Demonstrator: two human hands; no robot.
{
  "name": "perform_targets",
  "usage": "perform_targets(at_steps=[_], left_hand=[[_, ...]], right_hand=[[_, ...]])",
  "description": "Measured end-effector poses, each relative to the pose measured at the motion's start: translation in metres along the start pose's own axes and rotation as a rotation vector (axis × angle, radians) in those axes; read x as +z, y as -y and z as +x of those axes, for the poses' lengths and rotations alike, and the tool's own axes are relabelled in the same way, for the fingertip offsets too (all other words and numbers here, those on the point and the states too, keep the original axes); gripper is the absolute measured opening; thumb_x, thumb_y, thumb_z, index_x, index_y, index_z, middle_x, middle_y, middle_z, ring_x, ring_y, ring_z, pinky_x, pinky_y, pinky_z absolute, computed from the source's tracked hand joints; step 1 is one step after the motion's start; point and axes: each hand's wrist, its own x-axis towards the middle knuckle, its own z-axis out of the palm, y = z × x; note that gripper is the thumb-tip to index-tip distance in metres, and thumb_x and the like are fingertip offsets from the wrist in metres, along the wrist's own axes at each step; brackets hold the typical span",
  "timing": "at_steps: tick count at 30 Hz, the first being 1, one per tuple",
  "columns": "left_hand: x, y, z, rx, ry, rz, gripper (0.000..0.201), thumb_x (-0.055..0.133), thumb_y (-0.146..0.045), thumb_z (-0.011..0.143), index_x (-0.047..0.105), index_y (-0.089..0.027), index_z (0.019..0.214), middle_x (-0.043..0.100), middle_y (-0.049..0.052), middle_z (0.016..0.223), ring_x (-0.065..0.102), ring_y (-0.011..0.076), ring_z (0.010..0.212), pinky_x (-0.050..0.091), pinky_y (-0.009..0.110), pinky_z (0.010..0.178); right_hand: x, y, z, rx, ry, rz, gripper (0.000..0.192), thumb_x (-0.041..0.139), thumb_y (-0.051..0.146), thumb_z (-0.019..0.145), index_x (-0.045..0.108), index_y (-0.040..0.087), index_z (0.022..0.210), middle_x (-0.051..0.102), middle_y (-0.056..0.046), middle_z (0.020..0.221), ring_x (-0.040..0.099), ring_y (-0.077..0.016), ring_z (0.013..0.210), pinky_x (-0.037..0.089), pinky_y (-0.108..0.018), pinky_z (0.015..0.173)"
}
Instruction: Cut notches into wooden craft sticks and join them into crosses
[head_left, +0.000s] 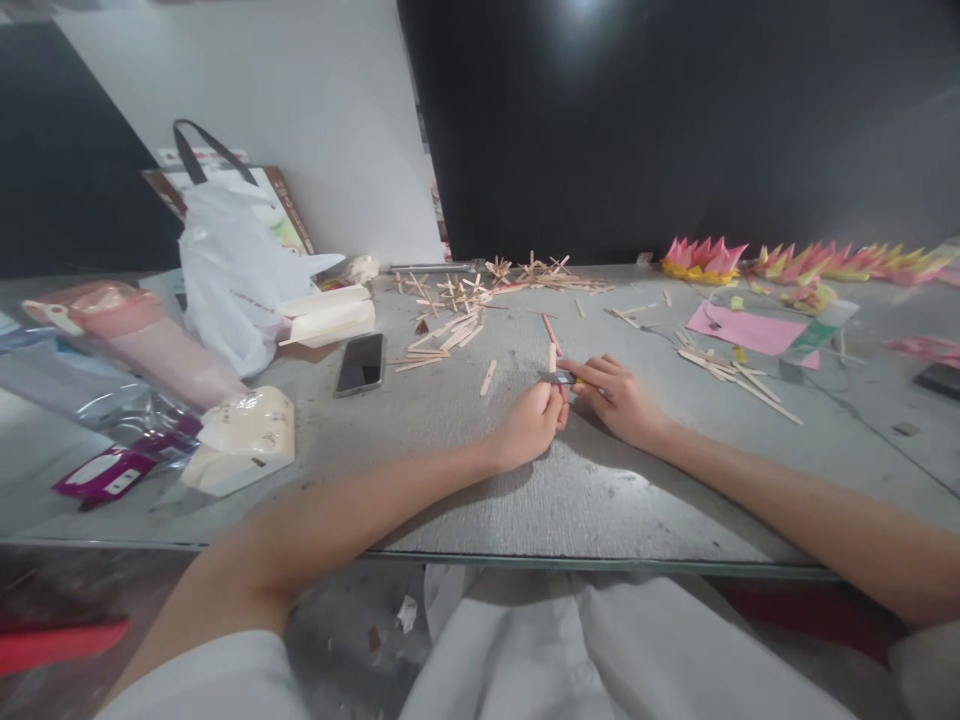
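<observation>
Near the middle of the table, my left hand (pixel 531 425) is closed around a wooden craft stick (pixel 553 356), whose upper end points away from me. My right hand (pixel 619 398) grips a utility knife (pixel 579 380) with a yellow part showing. Its blade (pixel 556 378) lies across the stick, just above my left fingers. A red-and-white patterned stick (pixel 552 334) rests on the table just beyond my hands. One short loose craft stick (pixel 488 378) lies to the left of my left hand.
Piles of craft sticks (pixel 457 300) lie at the back. More sticks (pixel 739 378) are on the right by pink paper (pixel 750 328) and pink-and-yellow paper flowers (pixel 703 260). On the left are a phone (pixel 361 363), a white plastic bag (pixel 229 265) and a pink bottle (pixel 150 335).
</observation>
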Motion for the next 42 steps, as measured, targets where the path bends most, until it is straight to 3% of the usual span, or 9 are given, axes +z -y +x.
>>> perform_targets(at_steps=[6, 18, 25, 32, 42], left_hand=[[0.001, 0.002, 0.000, 0.031, -0.024, 0.017, 0.033, 0.030, -0.037, 0.109, 0.036, -0.024, 0.079, 0.046, -0.006, 0.060, 0.044, 0.0103, 0.053, 0.037, 0.025, 0.055], [-0.002, 0.009, 0.003, 0.051, 0.052, 0.147, 0.037, 0.029, -0.034, 0.109, 0.038, -0.024, 0.075, 0.048, -0.004, 0.057, 0.048, 0.0134, 0.054, 0.037, 0.030, 0.060], [0.003, 0.003, -0.004, -0.007, 0.030, -0.073, 0.035, 0.029, -0.043, 0.108, 0.035, -0.024, 0.079, 0.042, -0.007, 0.061, 0.035, 0.0102, 0.051, 0.032, 0.026, 0.054], [-0.001, 0.006, -0.006, -0.005, 0.008, -0.130, 0.036, 0.032, -0.051, 0.107, 0.033, -0.025, 0.082, 0.039, -0.009, 0.063, 0.032, 0.0089, 0.050, 0.029, 0.024, 0.052], [0.002, 0.006, -0.001, 0.051, 0.063, 0.024, 0.041, 0.025, -0.041, 0.109, 0.035, -0.024, 0.073, 0.044, -0.004, 0.059, 0.041, 0.0120, 0.054, 0.034, 0.029, 0.057]], right_hand=[[-0.002, -0.003, -0.002, 0.031, 0.018, 0.012, 0.041, 0.044, 0.036, 0.111, 0.066, 0.025, 0.144, 0.067, -0.010, 0.092, 0.056, -0.0282, 0.089, 0.048, -0.043, 0.084], [0.002, -0.003, -0.006, 0.013, 0.019, 0.001, 0.041, 0.041, 0.036, 0.112, 0.065, 0.026, 0.144, 0.068, -0.010, 0.096, 0.055, -0.0278, 0.089, 0.049, -0.043, 0.085], [0.000, -0.002, -0.004, -0.013, -0.026, -0.043, 0.041, 0.044, 0.038, 0.111, 0.065, 0.026, 0.145, 0.067, -0.011, 0.095, 0.055, -0.0291, 0.091, 0.051, -0.045, 0.085], [0.003, -0.005, -0.004, -0.007, -0.020, -0.004, 0.041, 0.045, 0.037, 0.111, 0.065, 0.025, 0.145, 0.067, -0.011, 0.096, 0.055, -0.0285, 0.091, 0.051, -0.044, 0.086], [0.007, -0.006, -0.004, -0.033, -0.012, -0.012, 0.043, 0.042, 0.038, 0.112, 0.062, 0.026, 0.148, 0.066, -0.011, 0.097, 0.057, -0.0288, 0.092, 0.051, -0.044, 0.086]])
